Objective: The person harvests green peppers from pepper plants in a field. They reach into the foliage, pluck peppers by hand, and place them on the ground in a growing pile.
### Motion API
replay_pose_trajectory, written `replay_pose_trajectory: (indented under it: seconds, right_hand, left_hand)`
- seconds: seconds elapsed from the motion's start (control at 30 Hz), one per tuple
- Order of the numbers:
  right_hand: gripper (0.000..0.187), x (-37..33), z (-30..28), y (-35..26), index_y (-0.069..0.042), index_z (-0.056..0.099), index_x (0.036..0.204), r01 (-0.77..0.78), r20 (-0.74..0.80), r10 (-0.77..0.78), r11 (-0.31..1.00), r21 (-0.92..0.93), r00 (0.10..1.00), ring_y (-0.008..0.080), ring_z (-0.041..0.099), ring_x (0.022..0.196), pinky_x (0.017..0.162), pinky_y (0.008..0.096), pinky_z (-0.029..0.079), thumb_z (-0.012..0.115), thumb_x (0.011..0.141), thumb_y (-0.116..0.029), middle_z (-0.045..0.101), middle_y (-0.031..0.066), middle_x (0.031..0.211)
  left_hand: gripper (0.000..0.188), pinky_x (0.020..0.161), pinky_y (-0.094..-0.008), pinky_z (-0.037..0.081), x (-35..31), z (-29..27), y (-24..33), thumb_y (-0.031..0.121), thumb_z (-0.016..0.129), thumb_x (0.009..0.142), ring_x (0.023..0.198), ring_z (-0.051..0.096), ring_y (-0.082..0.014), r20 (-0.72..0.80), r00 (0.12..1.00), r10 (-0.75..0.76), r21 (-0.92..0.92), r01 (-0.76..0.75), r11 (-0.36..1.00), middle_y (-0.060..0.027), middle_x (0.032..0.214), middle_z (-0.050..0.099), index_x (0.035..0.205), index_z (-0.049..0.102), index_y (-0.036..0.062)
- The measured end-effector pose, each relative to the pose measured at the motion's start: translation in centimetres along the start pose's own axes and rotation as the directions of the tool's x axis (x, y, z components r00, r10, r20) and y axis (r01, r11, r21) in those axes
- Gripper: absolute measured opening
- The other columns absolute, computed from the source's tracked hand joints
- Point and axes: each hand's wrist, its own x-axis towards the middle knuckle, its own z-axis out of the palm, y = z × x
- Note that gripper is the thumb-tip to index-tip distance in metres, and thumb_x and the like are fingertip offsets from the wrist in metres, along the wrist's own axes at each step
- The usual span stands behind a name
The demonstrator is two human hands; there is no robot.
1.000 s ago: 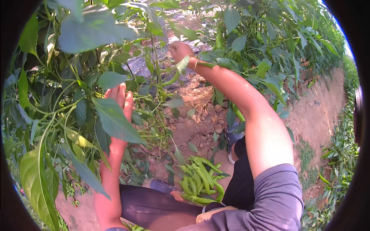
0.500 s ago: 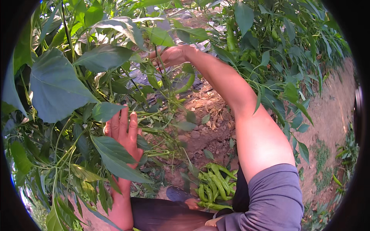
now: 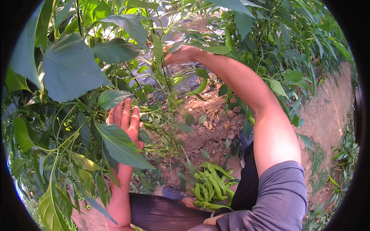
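My left hand (image 3: 126, 121) is stretched out flat among the stems of a leafy pepper plant (image 3: 119, 142) on the left, its straight fingers against the foliage and holding nothing I can see. A large leaf covers part of the wrist. Farther off, my right hand (image 3: 180, 54) reaches into the top of the same plant, beside an upright stem. Leaves hide its fingertips, so any grip is out of sight. Below the right forearm a curved green pepper (image 3: 199, 88) hangs from the plant. On the ground between my legs lies a heap of picked green peppers (image 3: 212, 184).
Another row of pepper plants (image 3: 277, 50) stands close along the right, beside a bare dirt path (image 3: 322, 111). Dry leaves (image 3: 213, 101) and clods cover the soil between the rows. Dark plastic sheeting (image 3: 145, 77) shows behind the stems. My bent legs (image 3: 162, 211) are at the bottom.
My right hand has shifted a little to the right, and the plant's top and the hanging pepper have swung the same way. The left hand stays spread in nearly the same place.
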Motion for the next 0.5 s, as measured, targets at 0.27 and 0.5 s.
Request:
replay_pose_trajectory:
  seconds: [0.27, 0.5]
  right_hand:
    - [0.029, 1.6, 1.0, 2.6, -0.003, 0.073, 0.116, 0.291, -0.417, -0.71, 0.647, -0.705, 0.567, 0.0389, 0.073, 0.105, 0.085, 0.0459, 0.061, 0.073, 0.086, -0.005, 0.073, 0.0155, 0.107]
    - [0.026, -0.6, -7.1, 1.0, -0.003, 0.067, 0.118, -0.232, -0.955, -0.072, 0.962, -0.142, 0.287, 0.0462, 0.073, 0.098, 0.08, 0.0568, 0.054, 0.06, 0.106, -0.025, 0.075, 0.0264, 0.102]
  left_hand:
    - [0.049, 0.131, -0.0564, 0.033, 0.5, -1.2, 0.8, 0.009, 0.078, 0.092, 0.161, 0.039, -0.0369, 0.043, 0.998, -0.041, 0.014, 0.041, 0.999, -0.0168, 0.163, 0.054, 0.14, 0.068, 0.0029]
    - [0.049, 0.13, -0.0572, 0.033, 0.5, 0.0, 0.5, 0.009, 0.077, 0.093, 0.162, 0.038, -0.0381, -0.033, 0.999, 0.029, 0.017, -0.029, 0.999, -0.0176, 0.161, 0.055, 0.141, 0.067, 0.0027]
